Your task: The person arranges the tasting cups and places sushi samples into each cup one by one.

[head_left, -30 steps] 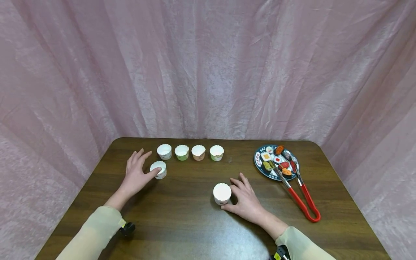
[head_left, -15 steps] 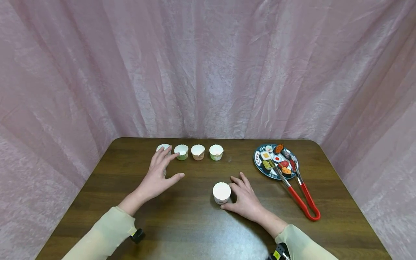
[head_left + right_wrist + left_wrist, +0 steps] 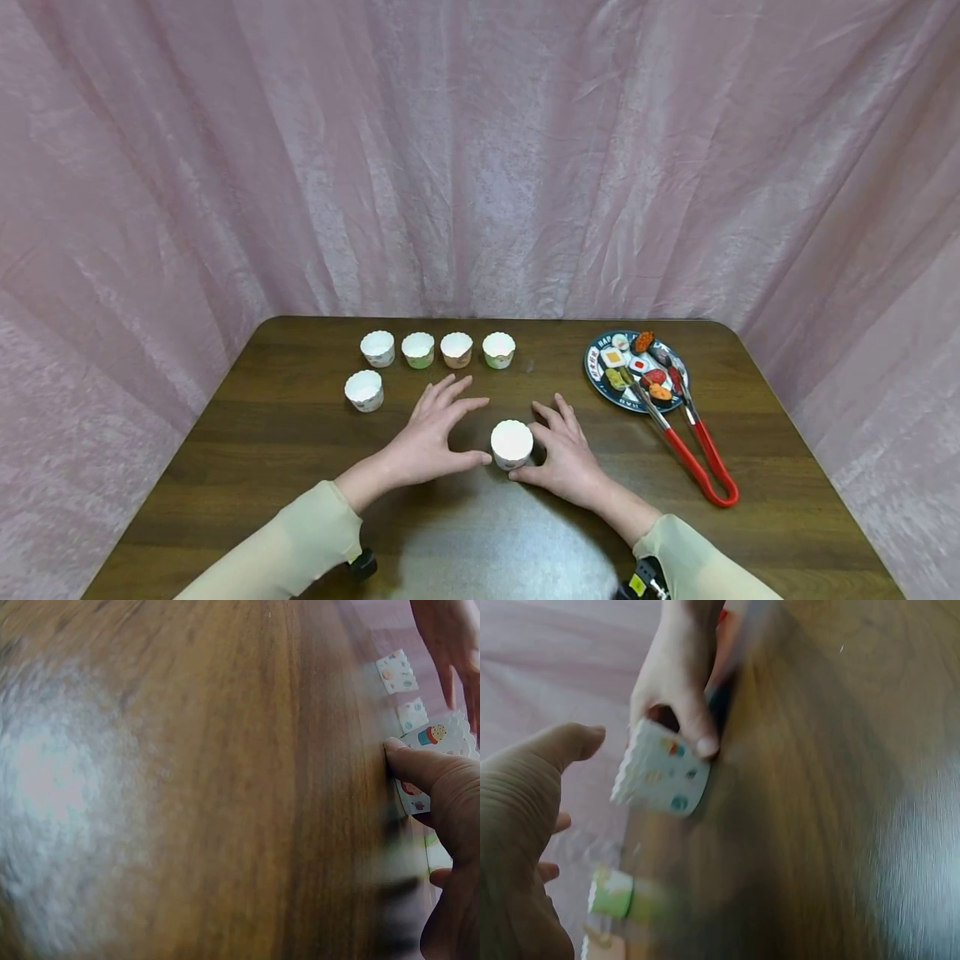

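Note:
A white paper baking cup [image 3: 512, 444] with a scalloped rim and small printed sweets stands upright near the middle of the table. My right hand [image 3: 567, 465] holds it from the right, thumb at the near side and index finger behind. On the left of that cup is my left hand [image 3: 431, 433], fingers spread and nothing held, its thumb tip close to the cup's wall. The left wrist view shows the printed cup [image 3: 667, 769] between the right hand's thumb and fingers. Another white printed cup [image 3: 364, 392] stands farther back on the left.
Along the back stand a white cup [image 3: 377, 348], two green ones, one of them the green cup [image 3: 417, 351], and a brown cup [image 3: 457, 350]. At the right, red-handled tongs [image 3: 693, 458] lean on a patterned plate [image 3: 595, 371] of sushi pieces. A pink curtain [image 3: 480, 167] hangs behind.
My left hand has let go of the left white cup, leaving it in place, and swung right and nearer to the middle cup. My right hand stays on its cup.

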`<control>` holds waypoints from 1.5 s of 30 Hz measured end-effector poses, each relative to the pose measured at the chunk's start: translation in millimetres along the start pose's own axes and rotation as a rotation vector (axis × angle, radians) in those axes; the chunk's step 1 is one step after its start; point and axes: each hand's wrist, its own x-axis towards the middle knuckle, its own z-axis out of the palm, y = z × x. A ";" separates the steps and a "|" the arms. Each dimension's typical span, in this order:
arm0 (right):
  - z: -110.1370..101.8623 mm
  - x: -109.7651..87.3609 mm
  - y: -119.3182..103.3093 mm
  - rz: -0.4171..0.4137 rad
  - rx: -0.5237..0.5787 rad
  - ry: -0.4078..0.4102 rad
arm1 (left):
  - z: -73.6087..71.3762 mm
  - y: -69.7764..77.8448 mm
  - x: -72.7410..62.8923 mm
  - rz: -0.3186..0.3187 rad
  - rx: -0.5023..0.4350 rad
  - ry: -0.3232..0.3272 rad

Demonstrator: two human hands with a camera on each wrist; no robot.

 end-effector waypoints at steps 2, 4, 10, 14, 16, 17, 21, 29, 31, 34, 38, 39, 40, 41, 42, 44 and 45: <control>0.1 0.2 0.2 0.000 0.003 0.000 | 7.4 4.3 3.6 -0.003 0.012 -0.017; 0.5 0.3 0.8 0.002 0.003 -0.002 | 14.0 8.2 7.1 -0.006 0.014 -0.021; 2.0 0.4 1.9 -0.009 -0.005 0.005 | 28.4 17.4 14.5 -0.027 0.006 -0.021; 2.0 0.4 3.0 -0.022 -0.010 0.012 | 35.1 20.3 17.0 -0.023 0.013 -0.018; 2.0 0.3 3.6 -0.022 -0.010 0.010 | 38.2 20.2 17.5 -0.021 0.012 -0.011; 2.1 0.3 3.9 -0.021 -0.012 0.008 | 39.6 19.9 17.7 -0.023 0.012 -0.006; 2.5 0.5 4.9 -0.020 -0.021 0.007 | 43.6 19.3 18.7 -0.035 0.002 0.015; 1.5 -0.4 4.1 -0.018 -0.015 0.005 | 48.8 21.1 21.5 -0.057 0.010 0.037; 1.6 -0.5 4.0 -0.018 -0.013 0.007 | 48.9 22.1 22.0 -0.062 0.010 0.039; 1.9 -0.8 4.0 -0.012 -0.009 0.007 | 49.3 22.4 22.6 -0.065 0.008 0.036; 2.3 -0.9 4.2 -0.002 -0.004 0.005 | 49.8 22.0 23.1 -0.064 0.006 0.037; 2.4 -1.0 4.2 0.001 -0.004 0.005 | 49.9 21.7 23.1 -0.066 0.006 0.036; 2.4 -0.9 4.1 0.002 -0.003 0.005 | 49.9 21.6 23.1 -0.066 0.006 0.037; 2.6 -0.8 4.2 0.002 -0.003 0.007 | 49.6 21.5 23.1 -0.064 0.005 0.038; 2.8 -0.6 4.3 0.003 -0.002 0.008 | 49.3 21.6 23.2 -0.066 0.006 0.034; 2.9 -0.5 4.3 0.003 -0.001 0.008 | 48.5 21.8 23.1 -0.065 0.006 0.032; 3.0 -0.4 4.4 0.004 -0.001 0.008 | 48.1 21.9 23.0 -0.064 0.006 0.031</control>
